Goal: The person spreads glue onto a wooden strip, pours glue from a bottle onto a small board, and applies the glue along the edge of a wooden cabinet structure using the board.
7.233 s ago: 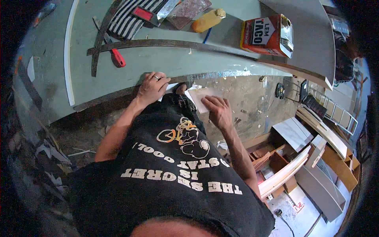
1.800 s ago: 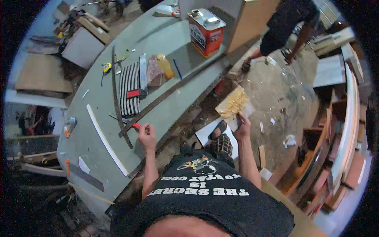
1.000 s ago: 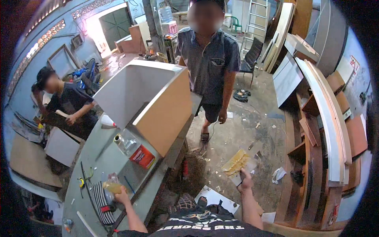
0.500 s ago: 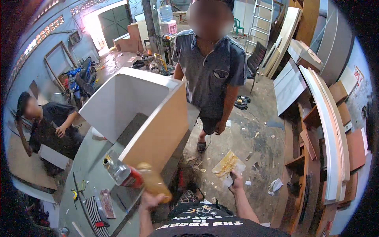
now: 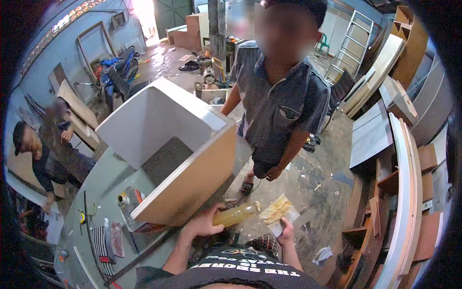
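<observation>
My left hand (image 5: pixel 202 224) is closed around a clear bottle (image 5: pixel 235 216) holding a yellowish substance. The bottle lies nearly level, its mouth toward a flat white piece (image 5: pixel 278 213) coated with lumpy yellow paste. My right hand (image 5: pixel 287 232) grips that piece by its near edge, and a small gap seems to separate bottle and piece. Left of my hands, a box-shaped cabinet (image 5: pixel 187 185) with pale insides and tan outer panels rests on the grey-green worktable (image 5: pixel 103 185). A clear container with a metal neck (image 5: pixel 126 200) stands against the cabinet's near corner.
A person in a grey shirt (image 5: pixel 281 106) stands just beyond the cabinet. Two more people (image 5: pixel 50 149) are at the far left. On the table lie a yellow tape measure (image 5: pixel 82 218) and a striped item (image 5: pixel 102 248). Stacked boards (image 5: pixel 406 178) line the right; scraps litter the floor (image 5: pixel 322 192).
My left hand has brought the bottle right and turned it from upright-leaning to nearly level, its mouth now by the pasted piece. The view has shifted, and the person opposite appears closer.
</observation>
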